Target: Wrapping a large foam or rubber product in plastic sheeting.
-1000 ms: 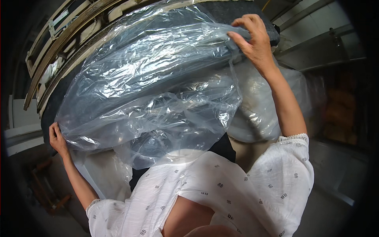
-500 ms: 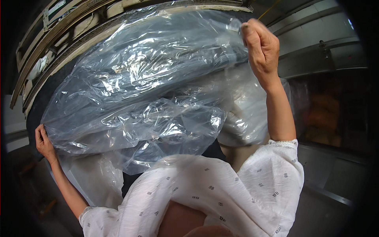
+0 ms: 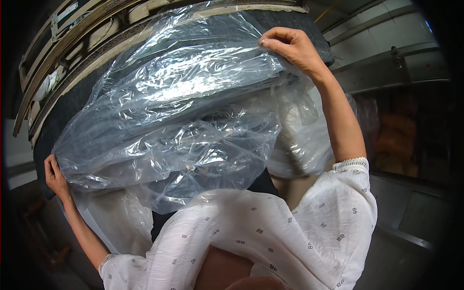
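Observation:
A large sheet of clear plastic film, crumpled and shiny, stretches between my two hands over a dark cloth-covered surface. My left hand is closed on the film's left edge, low on the left. Up on the right, my right hand pinches the film between thumb and fingers. Folds of the film hang down toward my lap, and its far part reaches up to the back edge of the surface. Whether it is a bag or a single sheet, I cannot tell.
A wooden frame with slats runs along the far left. More clear plastic bulges below my right forearm, and another piece lies near my left arm. Metal ledges stand at the right, with an orange-brown heap in shadow.
My right hand has moved left and slightly down, its fist loosening into a pinch. The film's upper right part has slackened, baring more dark cloth. My left hand has barely moved.

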The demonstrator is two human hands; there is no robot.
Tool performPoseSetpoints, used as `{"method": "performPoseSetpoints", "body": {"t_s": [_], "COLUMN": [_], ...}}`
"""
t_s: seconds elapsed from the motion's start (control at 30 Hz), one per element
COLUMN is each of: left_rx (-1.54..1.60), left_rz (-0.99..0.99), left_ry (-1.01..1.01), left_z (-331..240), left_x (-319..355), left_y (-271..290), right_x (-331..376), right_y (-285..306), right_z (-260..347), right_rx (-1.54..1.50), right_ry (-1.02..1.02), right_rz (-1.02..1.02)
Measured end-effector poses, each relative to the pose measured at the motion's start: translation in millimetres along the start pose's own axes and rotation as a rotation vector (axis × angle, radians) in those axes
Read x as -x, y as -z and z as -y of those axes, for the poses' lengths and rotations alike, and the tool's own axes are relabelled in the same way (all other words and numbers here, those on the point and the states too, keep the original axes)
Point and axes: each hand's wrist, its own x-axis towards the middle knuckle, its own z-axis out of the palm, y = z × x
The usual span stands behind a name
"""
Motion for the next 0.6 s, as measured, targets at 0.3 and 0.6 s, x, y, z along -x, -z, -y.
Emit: {"method": "performPoseSetpoints", "body": {"t_s": [0.3,0.6], "left_rx": [0.145,0.34], "left_rz": [-0.029,-0.217], "left_ry": [-0.015,0.126], "left_z": [5.0,81.3], "left_x": [4.0,83.0], "left_y": [7.9,79.3], "right_x": [-65.0,-89.9], "right_y": [-16.9,-84.2], "right_z": [-7.6,0.5], "right_rx": [0.16,0.786], "right_ry": [0.176,0.884], "right_rz": [-0.387,-0.19]}}
